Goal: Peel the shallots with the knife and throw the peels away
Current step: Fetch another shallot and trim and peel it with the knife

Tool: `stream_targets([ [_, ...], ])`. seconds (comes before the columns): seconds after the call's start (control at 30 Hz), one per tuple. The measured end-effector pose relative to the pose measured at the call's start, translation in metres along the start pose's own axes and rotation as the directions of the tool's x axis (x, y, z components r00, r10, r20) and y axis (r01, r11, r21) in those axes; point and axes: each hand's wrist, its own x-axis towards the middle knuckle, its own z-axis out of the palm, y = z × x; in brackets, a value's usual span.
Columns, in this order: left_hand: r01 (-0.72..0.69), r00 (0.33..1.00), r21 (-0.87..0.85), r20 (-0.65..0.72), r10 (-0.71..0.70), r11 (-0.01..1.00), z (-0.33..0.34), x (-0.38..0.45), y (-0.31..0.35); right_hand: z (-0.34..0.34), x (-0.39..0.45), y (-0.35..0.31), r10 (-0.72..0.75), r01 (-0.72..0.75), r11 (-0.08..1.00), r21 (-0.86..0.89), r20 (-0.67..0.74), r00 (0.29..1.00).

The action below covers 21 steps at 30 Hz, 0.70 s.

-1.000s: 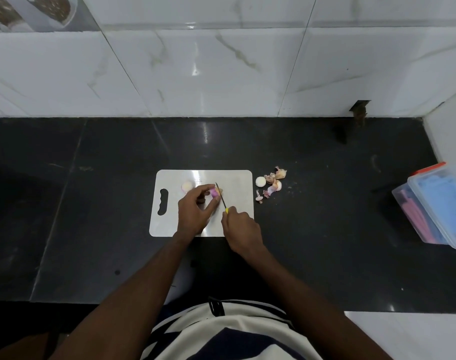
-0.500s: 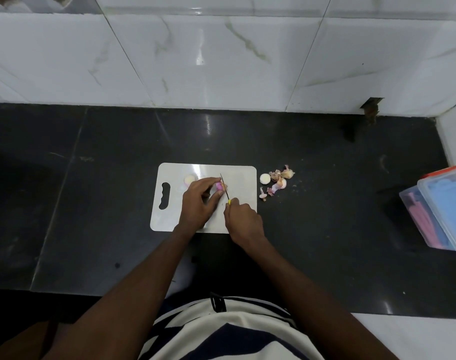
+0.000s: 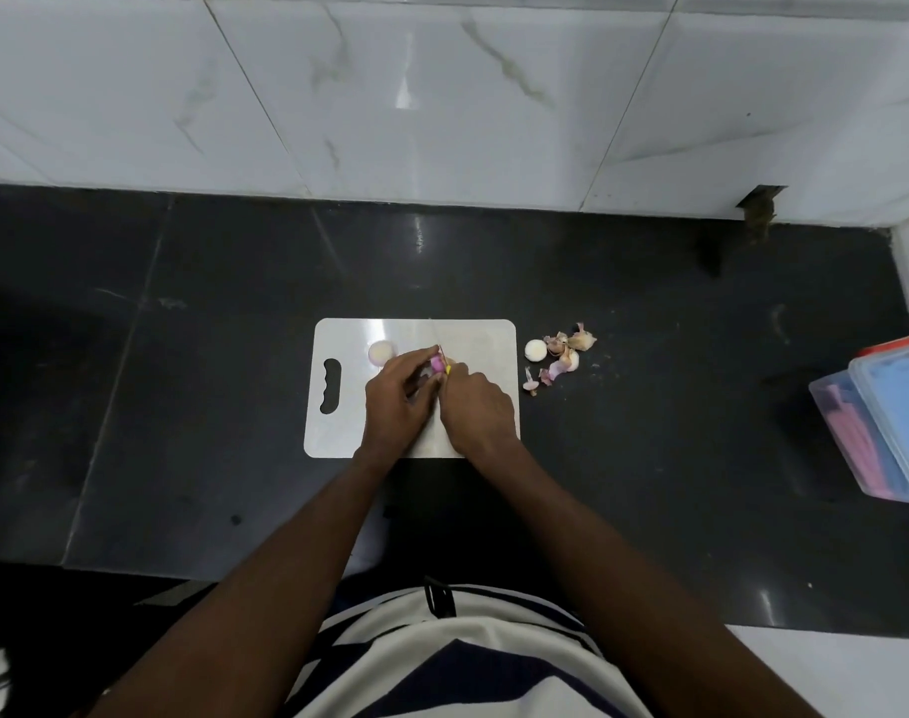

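Observation:
On the white cutting board (image 3: pixel 483 339) my left hand (image 3: pixel 398 406) pinches a small pink shallot (image 3: pixel 436 363). My right hand (image 3: pixel 477 409) is pressed against it from the right, closed around a knife (image 3: pixel 446 366); only a bit of its yellow handle and thin blade shows between the hands. A peeled pale shallot (image 3: pixel 381 351) lies on the board just behind my left hand. Another peeled shallot (image 3: pixel 535 349) rests on the black counter right of the board, next to a small heap of peels (image 3: pixel 563 355).
A clear plastic box with an orange-rimmed lid (image 3: pixel 887 427) stands at the right edge of the black counter (image 3: pixel 183 386). White marble wall tiles (image 3: pixel 442 95) rise behind the counter, and a side wall closes the far right corner.
My right hand has moved in closer to my left hand, and the knife blade now stands less exposed between them. The camera has tilted a little.

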Motion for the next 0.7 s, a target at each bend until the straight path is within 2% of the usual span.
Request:
stream_targets([
  [0.33,0.021,1.000,-0.043,-0.010,-0.021,0.999,0.000,0.000,0.007,0.009,-0.022,0.006,0.031,-0.029,0.999,-0.031,0.090,0.995],
  [0.57,0.030,0.999,-0.008,-0.015,-0.030,1.000,-0.003,0.003,0.007,-0.004,0.001,-0.007,0.016,-0.015,0.999,-0.036,0.043,0.999],
  [0.7,0.073,0.997,-0.016,-0.029,-0.074,0.997,-0.003,0.002,0.010,0.002,-0.014,0.000,0.070,-0.068,0.997,-0.023,0.121,0.990],
])
